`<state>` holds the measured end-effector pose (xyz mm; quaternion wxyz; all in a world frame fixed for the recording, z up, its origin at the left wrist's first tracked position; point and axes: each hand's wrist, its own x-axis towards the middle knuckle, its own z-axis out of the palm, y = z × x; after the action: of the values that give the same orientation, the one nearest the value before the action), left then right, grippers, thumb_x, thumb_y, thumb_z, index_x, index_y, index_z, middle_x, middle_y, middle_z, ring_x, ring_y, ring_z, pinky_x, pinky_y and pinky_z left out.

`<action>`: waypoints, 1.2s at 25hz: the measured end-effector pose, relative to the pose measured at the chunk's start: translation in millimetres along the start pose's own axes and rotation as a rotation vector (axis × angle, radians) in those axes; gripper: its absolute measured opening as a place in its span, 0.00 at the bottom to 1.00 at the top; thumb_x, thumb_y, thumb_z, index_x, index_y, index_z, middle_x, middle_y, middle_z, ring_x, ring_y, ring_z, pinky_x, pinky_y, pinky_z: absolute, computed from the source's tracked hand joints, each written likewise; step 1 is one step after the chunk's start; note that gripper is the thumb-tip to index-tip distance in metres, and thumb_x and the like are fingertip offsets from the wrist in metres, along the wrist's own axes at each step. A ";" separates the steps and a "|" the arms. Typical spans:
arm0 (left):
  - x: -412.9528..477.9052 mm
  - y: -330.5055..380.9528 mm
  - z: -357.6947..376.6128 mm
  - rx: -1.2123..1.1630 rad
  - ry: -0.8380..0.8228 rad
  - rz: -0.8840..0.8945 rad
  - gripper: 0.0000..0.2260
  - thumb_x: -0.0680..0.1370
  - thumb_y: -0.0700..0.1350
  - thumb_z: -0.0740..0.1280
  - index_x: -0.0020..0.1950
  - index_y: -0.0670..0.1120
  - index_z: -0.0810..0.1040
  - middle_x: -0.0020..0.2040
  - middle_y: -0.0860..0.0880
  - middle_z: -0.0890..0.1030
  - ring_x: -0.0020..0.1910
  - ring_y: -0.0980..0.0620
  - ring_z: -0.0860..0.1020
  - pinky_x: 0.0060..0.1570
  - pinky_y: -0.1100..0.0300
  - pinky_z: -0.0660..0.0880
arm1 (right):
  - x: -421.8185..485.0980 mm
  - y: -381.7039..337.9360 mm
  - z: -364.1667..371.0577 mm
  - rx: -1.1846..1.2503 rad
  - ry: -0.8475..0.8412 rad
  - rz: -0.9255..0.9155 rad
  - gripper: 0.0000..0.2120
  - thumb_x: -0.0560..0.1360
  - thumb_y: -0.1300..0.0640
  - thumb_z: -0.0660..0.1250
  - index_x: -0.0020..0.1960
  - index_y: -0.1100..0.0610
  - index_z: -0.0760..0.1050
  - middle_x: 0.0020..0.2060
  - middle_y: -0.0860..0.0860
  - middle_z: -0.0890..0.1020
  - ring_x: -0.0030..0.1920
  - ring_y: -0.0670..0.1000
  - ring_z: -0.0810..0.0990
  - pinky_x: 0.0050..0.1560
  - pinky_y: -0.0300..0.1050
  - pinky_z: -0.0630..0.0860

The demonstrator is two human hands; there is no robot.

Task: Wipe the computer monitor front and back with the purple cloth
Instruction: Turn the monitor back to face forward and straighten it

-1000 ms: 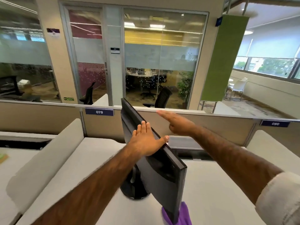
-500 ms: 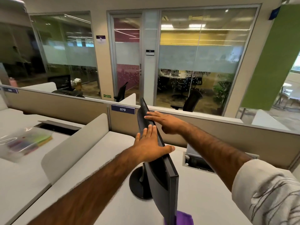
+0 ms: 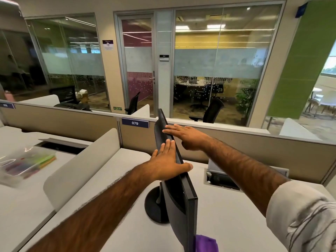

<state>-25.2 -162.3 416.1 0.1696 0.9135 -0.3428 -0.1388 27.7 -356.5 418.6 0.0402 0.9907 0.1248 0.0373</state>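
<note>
From the head camera, there is one computer monitor (image 3: pixel 179 188) standing on its round base (image 3: pixel 154 204) on the white bench (image 3: pixel 227 215). It is turned edge-on to the person, so the back side faces to the left and the screen side faces to the right. The left hand (image 3: pixel 166 165) lies flat on the back side near the top edge, with the fingers (image 3: pixel 168 146) stretched straight and together and the thumb hooked over the top edge. The right hand (image 3: pixel 185 136) is also flat and open, and its fingertips touch the far part of the top edge from the screen side. Neither hand is closed around anything; both only press on the monitor.

The one purple cloth (image 3: pixel 205 243) lies on the bench at the bottom of the picture, just beside the near corner of the monitor on the screen side. No hand touches it.

I judge that the step in hand is turning or steadying the monitor, not wiping, because the cloth is not held. The next move probably calls for one hand to leave the monitor, reach down to the cloth and take it, while the other hand keeps the monitor from swinging on its base.

Counted: one monitor, one cloth, two hands. Far left on a neighbouring bench there is one clear plastic box (image 3: pixel 23 163) with coloured things inside, too blurred to name.
</note>
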 end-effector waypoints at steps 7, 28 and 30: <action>-6.7 -22.3 -13.0 -0.004 -0.063 0.064 0.46 0.80 0.64 0.62 0.82 0.48 0.32 0.82 0.49 0.32 0.82 0.48 0.36 0.80 0.45 0.41 | 1.3 2.9 11.3 0.044 0.052 0.006 0.49 0.71 0.77 0.58 0.82 0.43 0.48 0.82 0.44 0.47 0.82 0.49 0.44 0.81 0.52 0.49; -50.0 37.3 31.4 0.440 0.135 -0.182 0.45 0.71 0.69 0.34 0.80 0.44 0.31 0.80 0.44 0.28 0.80 0.44 0.30 0.74 0.47 0.30 | 21.8 13.0 11.7 0.071 0.105 0.015 0.47 0.72 0.74 0.62 0.82 0.45 0.49 0.82 0.46 0.53 0.81 0.50 0.54 0.80 0.53 0.57; -52.6 29.4 27.9 0.444 0.109 -0.166 0.42 0.77 0.70 0.39 0.81 0.44 0.32 0.80 0.45 0.29 0.80 0.45 0.31 0.75 0.48 0.31 | 21.6 11.2 12.7 0.070 0.113 0.025 0.46 0.73 0.73 0.63 0.82 0.45 0.49 0.82 0.47 0.54 0.81 0.51 0.54 0.80 0.55 0.56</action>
<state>-90.7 -153.7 410.0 -0.0292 0.9595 -0.2791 -0.0239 52.3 -362.7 408.4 -0.0021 0.9893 0.1155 0.0894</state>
